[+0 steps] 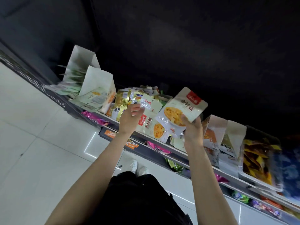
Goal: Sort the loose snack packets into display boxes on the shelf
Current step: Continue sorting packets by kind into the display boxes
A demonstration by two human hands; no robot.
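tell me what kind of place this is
Most likely a small shop or convenience store aisle. Tiered shelves hold rows of packaged snacks, several standing in open display boxes, and the floor is pale tile. The left hand and right hand each hold snack packets.

The right hand (193, 127) hides the lower corner of the packet (185, 109) it holds, and its fingers are out of sight behind that packet. The heap of loose packets (146, 93) behind both hands is partly covered, its count unclear. Boxes at the far right (259, 159) are smeared by blur, print unreadable, and the shelf (178, 151) runs off the frame's right edge.
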